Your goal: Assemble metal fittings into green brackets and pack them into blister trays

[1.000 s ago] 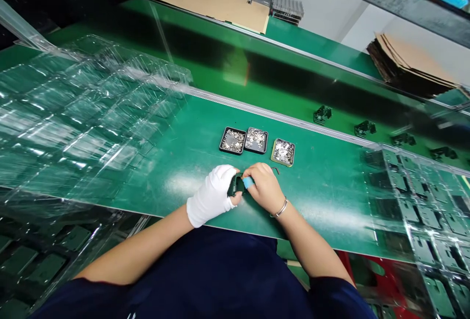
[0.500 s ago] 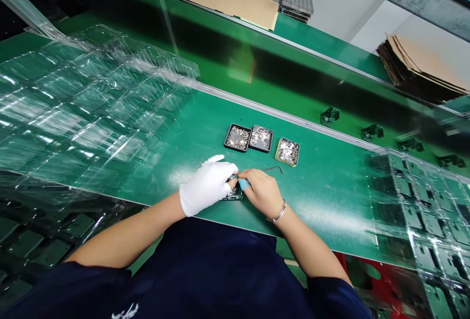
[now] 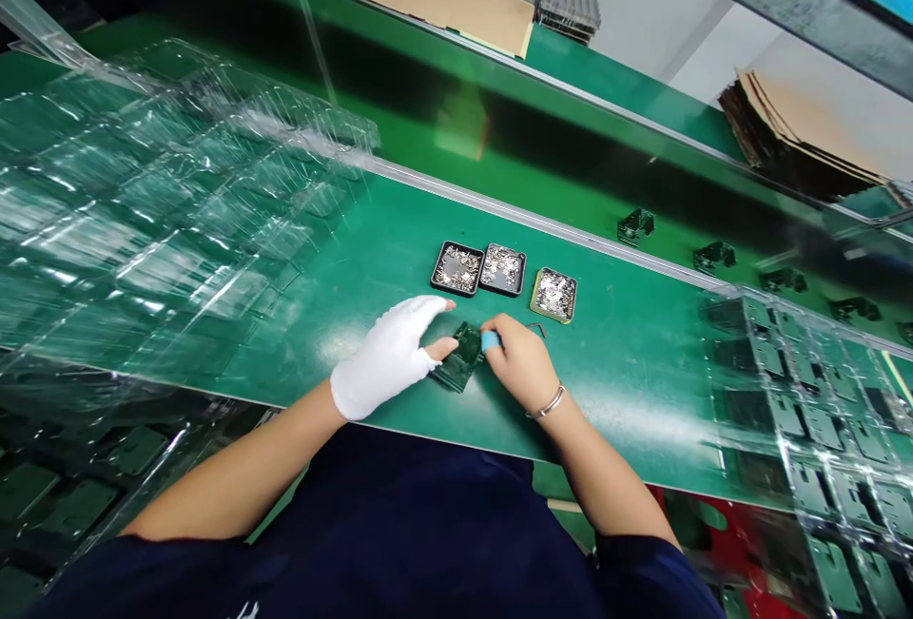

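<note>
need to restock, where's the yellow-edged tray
In the head view, the yellow-edged tray sits right of two dark trays, beyond the right hand.

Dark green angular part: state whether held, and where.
Cannot be told: the ungloved right hand is at the right edge of the dark green angular part; the white-gloved left hand is spread, thumb at its left side.

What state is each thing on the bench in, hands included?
Dark green part: largely uncovered.
Left hand: gloved, thumb and finger spread at the part.
Right hand: fingers curled at the part's right edge.
Left dish, middle dish, right dish: open, holding shiny pieces.
Hex key: lying down, partly hidden.
Left clear trays: stacked.
Right clear trays: holding green parts.
</note>
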Action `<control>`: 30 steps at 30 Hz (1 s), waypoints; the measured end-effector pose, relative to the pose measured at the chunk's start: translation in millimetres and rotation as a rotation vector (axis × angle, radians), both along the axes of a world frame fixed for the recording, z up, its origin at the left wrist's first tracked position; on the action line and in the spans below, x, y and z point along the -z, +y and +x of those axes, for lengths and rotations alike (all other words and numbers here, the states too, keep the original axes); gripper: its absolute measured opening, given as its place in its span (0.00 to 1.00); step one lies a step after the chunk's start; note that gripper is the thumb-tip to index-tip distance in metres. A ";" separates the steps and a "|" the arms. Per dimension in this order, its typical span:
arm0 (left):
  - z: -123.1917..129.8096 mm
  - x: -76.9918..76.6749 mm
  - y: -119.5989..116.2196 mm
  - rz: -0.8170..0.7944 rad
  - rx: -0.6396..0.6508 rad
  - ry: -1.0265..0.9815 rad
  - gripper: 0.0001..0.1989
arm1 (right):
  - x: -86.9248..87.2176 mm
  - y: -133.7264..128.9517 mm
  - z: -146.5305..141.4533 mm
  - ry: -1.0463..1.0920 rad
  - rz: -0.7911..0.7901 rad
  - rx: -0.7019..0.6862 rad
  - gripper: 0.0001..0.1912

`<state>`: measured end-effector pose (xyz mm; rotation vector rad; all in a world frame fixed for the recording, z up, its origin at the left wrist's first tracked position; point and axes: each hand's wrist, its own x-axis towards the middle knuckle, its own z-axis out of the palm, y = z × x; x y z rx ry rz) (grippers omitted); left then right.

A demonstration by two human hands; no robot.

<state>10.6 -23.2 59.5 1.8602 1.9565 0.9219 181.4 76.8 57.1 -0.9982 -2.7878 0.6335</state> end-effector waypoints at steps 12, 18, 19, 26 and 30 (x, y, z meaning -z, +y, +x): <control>13.1 35.0 -14.1 -0.075 -0.029 -0.009 0.29 | 23.7 50.8 37.5 -0.048 0.086 -0.183 0.11; 4.3 31.6 -14.7 -0.140 -0.020 -0.065 0.27 | 29.9 31.7 28.0 0.173 -0.211 -0.284 0.15; 4.2 30.9 -14.8 -0.148 -0.020 -0.065 0.26 | 30.1 29.0 26.4 0.180 -0.230 -0.279 0.14; 4.7 30.8 -14.7 -0.165 -0.021 -0.047 0.27 | 27.1 24.9 22.9 0.045 -0.190 -0.229 0.17; 3.3 31.3 -14.8 -0.170 -0.012 -0.057 0.26 | 23.0 20.9 19.8 -0.062 -0.157 -0.204 0.14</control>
